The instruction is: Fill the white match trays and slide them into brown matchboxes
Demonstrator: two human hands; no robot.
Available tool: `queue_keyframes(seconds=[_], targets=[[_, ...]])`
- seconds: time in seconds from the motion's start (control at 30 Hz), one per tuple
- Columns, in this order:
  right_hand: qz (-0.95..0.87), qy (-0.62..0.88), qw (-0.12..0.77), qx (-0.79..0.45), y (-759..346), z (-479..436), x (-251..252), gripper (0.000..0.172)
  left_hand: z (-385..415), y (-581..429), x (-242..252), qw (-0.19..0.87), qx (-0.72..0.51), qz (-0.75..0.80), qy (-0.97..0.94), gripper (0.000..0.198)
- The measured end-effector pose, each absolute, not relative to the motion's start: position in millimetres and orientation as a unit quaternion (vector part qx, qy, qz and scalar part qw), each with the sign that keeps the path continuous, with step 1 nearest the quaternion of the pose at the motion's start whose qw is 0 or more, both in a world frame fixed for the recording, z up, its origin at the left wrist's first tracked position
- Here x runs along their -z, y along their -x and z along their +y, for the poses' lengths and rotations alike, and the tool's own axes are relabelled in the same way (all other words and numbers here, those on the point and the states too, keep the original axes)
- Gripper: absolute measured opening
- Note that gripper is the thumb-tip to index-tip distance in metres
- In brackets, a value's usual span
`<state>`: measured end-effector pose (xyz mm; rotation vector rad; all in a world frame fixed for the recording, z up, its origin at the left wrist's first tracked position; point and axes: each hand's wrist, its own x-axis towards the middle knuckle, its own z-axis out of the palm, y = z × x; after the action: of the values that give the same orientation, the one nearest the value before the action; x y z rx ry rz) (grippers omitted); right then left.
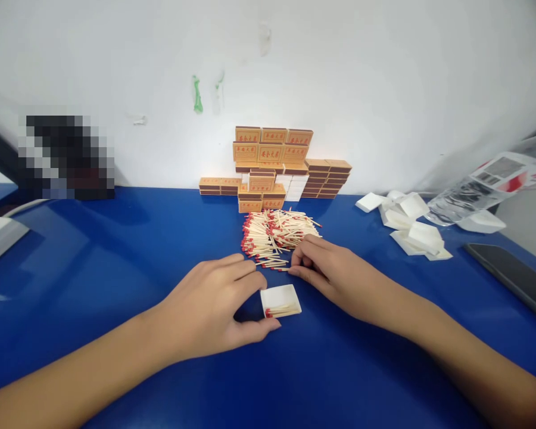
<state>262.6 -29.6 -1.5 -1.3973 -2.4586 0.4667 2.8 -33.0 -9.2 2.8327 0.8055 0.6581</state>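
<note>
A small white tray [280, 294] lies on the blue table with several red-tipped matches [282, 310] along its near side. My left hand [221, 301] grips the tray's left end between thumb and fingers. Behind the tray is a heap of loose matches [277, 232], red heads mostly to the left. My right hand [324, 265] is at the heap's near right edge, thumb and index finger close together at the end of a match [279, 269]. Its other fingers are curled.
Stacked matchboxes [270, 154] stand against the wall behind the heap. White empty trays [413, 229], a clear plastic bottle [464, 187] and a black phone [511, 274] are at the right. A white device [0, 241] sits on the far left of the blue table [183, 220].
</note>
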Motion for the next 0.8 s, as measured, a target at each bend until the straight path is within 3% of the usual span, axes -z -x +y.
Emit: queue_keyframes(seconds=[0.3, 0.57, 0.8], targets=[[-0.867, 0.443, 0.180, -0.141, -273, -41, -15, 0.011, -31, -1, 10, 0.056, -0.228, 0.295, -0.926, 0.026], [-0.915, 0.385, 0.122, -0.006, -245, -52, -3, 0.015, -32, -4, 11, 0.025, -0.234, 0.266, -0.935, 0.026], [-0.906, 0.390, 0.139, -0.092, -252, -55, -11, 0.008, -34, -3, 9, 0.027, -0.231, 0.262, -0.937, 0.025]])
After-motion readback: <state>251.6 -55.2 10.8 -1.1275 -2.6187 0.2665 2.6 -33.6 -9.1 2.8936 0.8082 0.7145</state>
